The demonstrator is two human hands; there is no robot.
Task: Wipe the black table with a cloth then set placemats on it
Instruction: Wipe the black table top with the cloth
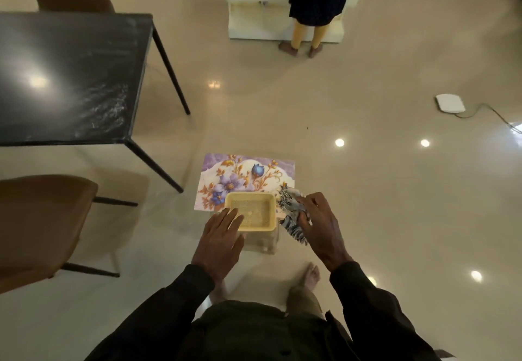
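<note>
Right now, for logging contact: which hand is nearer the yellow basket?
Left. The left hand overlaps the near-left rim of the yellow basket; the right hand grips a cloth beside its right edge.

Black table [70, 78] is seen upper left, glossy top streaked with whitish smears toward its right edge; floral placemat [248, 174] is laid flat apart from it, near part covered by a basket [251, 213]; striped fringed cloth [291, 216] is held bunched in the right hand [319, 219].
</note>
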